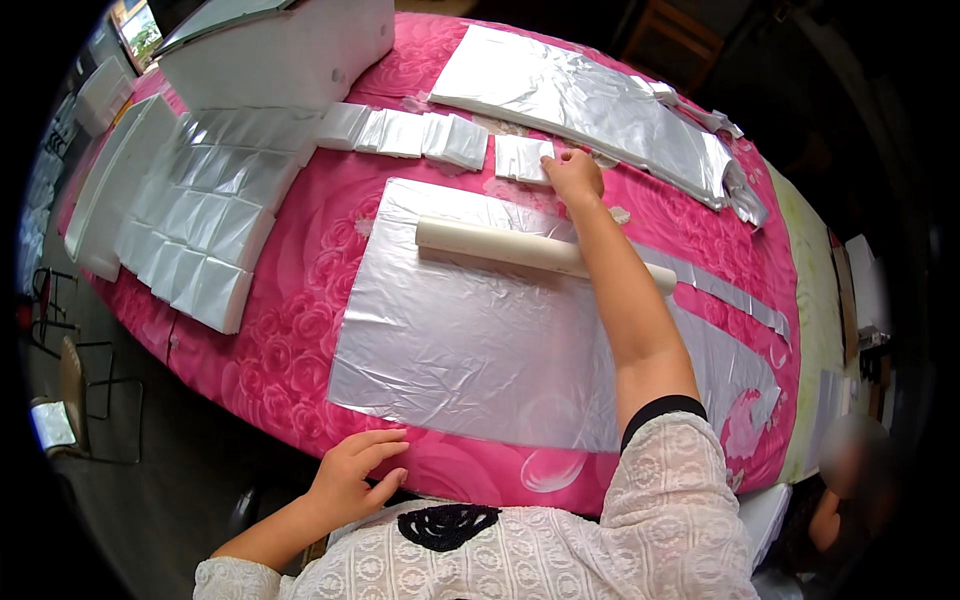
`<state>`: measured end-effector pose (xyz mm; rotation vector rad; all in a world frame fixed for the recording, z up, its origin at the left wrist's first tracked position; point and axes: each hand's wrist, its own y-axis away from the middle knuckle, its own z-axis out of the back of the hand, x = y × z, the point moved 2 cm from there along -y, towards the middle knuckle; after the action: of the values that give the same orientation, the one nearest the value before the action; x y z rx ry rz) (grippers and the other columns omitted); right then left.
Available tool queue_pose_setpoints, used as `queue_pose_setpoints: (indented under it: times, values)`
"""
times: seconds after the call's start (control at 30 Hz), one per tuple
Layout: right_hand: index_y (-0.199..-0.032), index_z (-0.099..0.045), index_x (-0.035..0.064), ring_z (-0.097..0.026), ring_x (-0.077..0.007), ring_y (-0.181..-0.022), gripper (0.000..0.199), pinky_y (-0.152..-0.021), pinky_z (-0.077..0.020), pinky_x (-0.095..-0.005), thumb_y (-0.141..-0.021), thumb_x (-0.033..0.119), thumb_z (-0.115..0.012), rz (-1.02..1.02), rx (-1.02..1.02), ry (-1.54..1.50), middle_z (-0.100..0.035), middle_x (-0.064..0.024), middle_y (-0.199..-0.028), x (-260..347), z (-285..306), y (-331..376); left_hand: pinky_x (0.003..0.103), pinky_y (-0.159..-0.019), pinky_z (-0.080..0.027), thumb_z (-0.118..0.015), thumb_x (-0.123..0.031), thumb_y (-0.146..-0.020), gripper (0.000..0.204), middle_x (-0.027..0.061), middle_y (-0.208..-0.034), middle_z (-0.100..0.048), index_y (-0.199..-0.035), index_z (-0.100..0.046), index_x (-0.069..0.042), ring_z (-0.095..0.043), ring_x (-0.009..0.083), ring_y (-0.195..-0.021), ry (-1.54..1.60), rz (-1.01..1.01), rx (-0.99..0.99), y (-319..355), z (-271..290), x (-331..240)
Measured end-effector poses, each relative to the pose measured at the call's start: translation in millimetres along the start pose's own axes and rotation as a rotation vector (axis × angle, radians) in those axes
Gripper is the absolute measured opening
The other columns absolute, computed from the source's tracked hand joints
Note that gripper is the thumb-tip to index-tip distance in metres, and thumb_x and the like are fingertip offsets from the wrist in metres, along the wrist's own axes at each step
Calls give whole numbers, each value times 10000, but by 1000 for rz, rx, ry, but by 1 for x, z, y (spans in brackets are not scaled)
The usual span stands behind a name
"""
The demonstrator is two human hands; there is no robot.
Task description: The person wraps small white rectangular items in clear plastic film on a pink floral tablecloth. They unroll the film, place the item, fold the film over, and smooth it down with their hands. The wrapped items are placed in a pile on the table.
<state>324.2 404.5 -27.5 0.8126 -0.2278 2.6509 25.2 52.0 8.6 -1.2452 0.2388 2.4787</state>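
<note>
My right hand [577, 178] is stretched far across the table, its fingers closed on the right edge of a small folded clear plastic bag [520, 158]. That folded bag lies at the right end of a row of similar folded bags [400, 134]. Near the table's front edge, my left hand [358, 468] is open and empty, just short of a large flat plastic bag [450, 370] spread before me. Across the flat bag lies a white tube [500, 245], partly hidden under my right forearm.
A thick stack of flat plastic bags [570, 95] lies at the far right. Several rows of folded bags [200, 225] fill the left side, beside a white tray [120, 190] and a large white box [280, 55]. A pink rose-patterned cloth [290, 350] covers the table. Another person [850, 490] is at the right.
</note>
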Motion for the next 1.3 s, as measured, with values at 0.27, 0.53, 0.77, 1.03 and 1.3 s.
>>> queue_pose_setpoints:
  times: [0.27,0.53,0.77,1.03,1.3]
  values:
    - [-1103,-613,52,-532,-296,-1044,412,-882,-422,-356,-775,298,-654,772,148,9,-605,-145,-1080,-76,84,100,355,-811,-491,-684,-59,-695,329,135,-1081,-606,-1013,-610,-20,-597,293,-957,-61,-139,44,-17,-1,-7]
    - [-1163,-571,44,-515,-306,-873,465,-786,-424,-379,-753,242,-664,507,248,182,-577,-124,-918,-149,161,223,401,-946,-398,-698,-131,-706,570,207,-1286,-430,-1220,-473,-30,-460,359,-1144,-219,-324,237,-101,-48,-39]
    - [-1322,-373,-24,-233,-351,-1321,549,-1082,-199,-398,-916,343,-409,578,466,47,-268,-210,-1419,-193,154,284,507,-1053,-223,-691,-406,-720,867,292,-1453,27,-1396,-269,-64,-51,500,-1327,-311,-435,184,-152,-149,-74]
    - [-1353,-345,19,-259,-316,-1326,535,-1088,-188,-407,-907,302,-433,246,-41,392,-302,-170,-1421,-345,218,212,548,-1044,-205,-625,-566,-718,829,266,-1461,-56,-1350,-368,-96,-46,504,-1325,-344,-618,326,-167,-200,-111]
    - [-1321,-395,26,-226,-305,-1344,480,-1095,-140,-461,-885,225,-421,-726,-250,1191,-356,-144,-1401,-448,331,201,542,-1046,-213,-626,-580,-709,753,277,-1441,-143,-1234,-495,-57,-79,509,-1319,-343,-701,367,-163,-225,-136]
